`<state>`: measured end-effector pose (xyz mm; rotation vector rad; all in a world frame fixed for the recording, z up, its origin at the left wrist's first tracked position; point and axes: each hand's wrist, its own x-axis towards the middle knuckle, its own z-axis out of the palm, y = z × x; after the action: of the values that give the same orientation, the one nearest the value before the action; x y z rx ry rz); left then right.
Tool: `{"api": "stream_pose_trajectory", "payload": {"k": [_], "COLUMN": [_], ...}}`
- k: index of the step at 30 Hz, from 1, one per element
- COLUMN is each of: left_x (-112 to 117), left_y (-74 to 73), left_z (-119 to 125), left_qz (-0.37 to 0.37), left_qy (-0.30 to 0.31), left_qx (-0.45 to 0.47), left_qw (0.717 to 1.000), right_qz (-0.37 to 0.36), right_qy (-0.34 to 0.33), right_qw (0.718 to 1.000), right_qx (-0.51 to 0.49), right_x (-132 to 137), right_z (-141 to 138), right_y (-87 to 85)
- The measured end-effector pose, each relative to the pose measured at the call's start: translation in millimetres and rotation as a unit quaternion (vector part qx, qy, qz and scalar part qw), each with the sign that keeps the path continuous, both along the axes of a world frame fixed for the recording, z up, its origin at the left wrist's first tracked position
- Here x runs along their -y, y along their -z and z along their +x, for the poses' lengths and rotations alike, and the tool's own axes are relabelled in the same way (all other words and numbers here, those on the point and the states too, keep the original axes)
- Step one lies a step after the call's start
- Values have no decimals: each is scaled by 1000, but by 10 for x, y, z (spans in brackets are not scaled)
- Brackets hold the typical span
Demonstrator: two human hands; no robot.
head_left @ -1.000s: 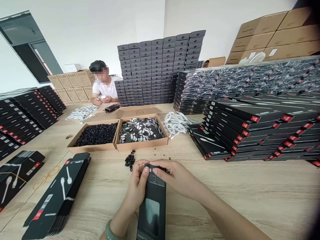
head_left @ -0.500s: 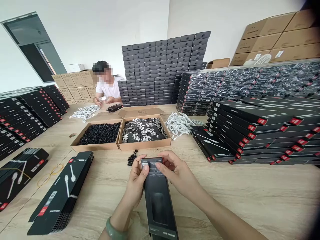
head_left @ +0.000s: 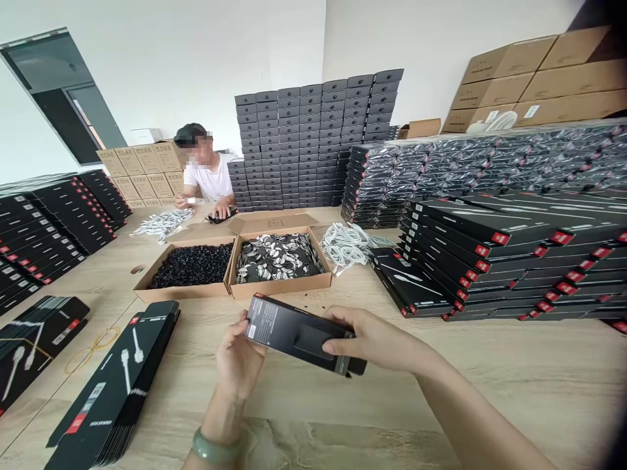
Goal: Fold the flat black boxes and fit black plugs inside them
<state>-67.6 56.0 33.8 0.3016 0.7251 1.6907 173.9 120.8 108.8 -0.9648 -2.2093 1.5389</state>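
Note:
A long black retail box [head_left: 298,336] with a printed label at its left end is held in the air over the wooden table [head_left: 490,405]. It lies crosswise and tilted. My left hand [head_left: 239,356] cradles its left end from below, and a green bangle [head_left: 215,448] sits on that wrist. My right hand [head_left: 372,339] grips the right end with its fingers. Just beyond the box are a cardboard tray of small black pieces [head_left: 191,266] and a tray of black-and-white printed items [head_left: 277,258].
Bundled white cables [head_left: 345,247] lie right of the trays. Stacks of black boxes [head_left: 470,254] fill the right side and left edge. A flat black pile [head_left: 115,385] and rubber bands [head_left: 93,349] lie at my left. A seated co-worker [head_left: 208,173] works beyond, before cartons and stacked boxes.
The black box has swung from pointing toward me to lying crosswise, and it is raised off the table. Both my hands have moved apart to its ends. The co-worker's hand has moved onto a dark object.

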Motion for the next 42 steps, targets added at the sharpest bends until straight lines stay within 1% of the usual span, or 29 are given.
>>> {"api": "stream_pose_trajectory", "payload": {"k": [1,2,3,4,5,6,7,8,9,10,11,12,14,15,17,19,21,25,29,30,31,32,33,35,36,38,39,40,42], "left_x": [28,64,107,153,200,243,280,307,322,327,323,313,286,275,263,263,270,281,289,288,284,277,268,245,233,216,210,208,207], "left_y": [-19,-35,-47,-56,-62,-65,-67,-69,-69,-66,-60,-49,-12,11,59,95,111,74,-18,-39,-55,-65,-67,-50,-32,15,37,55,67], "left_z": [-30,-36,-15,29,91,161,232,294,343,377,395,400,387,377,364,365,376,410,443,445,443,439,432,416,409,396,392,389,387], "left_qz": [-3,-2,5,13,25,36,40,41,37,36,38,40,45,42,21,4,5,20,33,32,27,19,8,-13,-20,-19,-13,-7,-1], "left_qy": [56,130,214,296,373,429,466,489,496,490,472,450,427,429,441,448,442,423,389,380,372,366,362,354,352,353,355,357,359], "left_qx": [16,28,32,25,12,-12,-33,-50,-59,-60,-57,-53,-44,-43,-45,-46,-49,-54,-46,-46,-47,-48,-51,-53,-53,-48,-45,-44,-46], "left_qw": [998,991,976,955,928,903,883,870,865,869,879,890,902,901,896,893,896,904,920,923,927,929,931,934,934,934,934,933,932], "right_qz": [21,47,77,108,139,165,186,203,214,218,208,181,88,34,-57,-119,-169,-239,-296,-302,-292,-261,-207,-41,53,219,282,332,400], "right_qy": [-6,-20,-39,-58,-73,-81,-81,-71,-50,-17,23,67,128,136,126,110,109,122,142,145,149,155,164,182,188,194,191,183,153], "right_qw": [1000,999,996,992,987,981,977,975,975,976,978,980,984,985,983,977,966,940,921,920,923,931,943,963,965,949,937,924,904], "right_qx": [3,10,20,32,45,55,60,55,41,20,-8,-40,-89,-103,-120,-136,-163,-212,-207,-203,-201,-202,-205,-194,-175,-115,-81,-52,-13], "right_x": [-11,-10,6,36,76,120,163,197,218,223,211,185,113,76,23,8,19,37,1,-10,-19,-26,-29,-27,-24,-13,-7,-1,13], "right_z": [31,50,56,48,27,-4,-40,-75,-103,-121,-128,-125,-100,-87,-78,-95,-127,-173,-185,-192,-202,-215,-229,-256,-265,-271,-269,-264,-257], "right_y": [-26,-47,-61,-68,-69,-65,-59,-53,-49,-48,-48,-48,-39,-29,6,50,88,139,201,219,236,251,264,280,286,294,298,302,304]}}
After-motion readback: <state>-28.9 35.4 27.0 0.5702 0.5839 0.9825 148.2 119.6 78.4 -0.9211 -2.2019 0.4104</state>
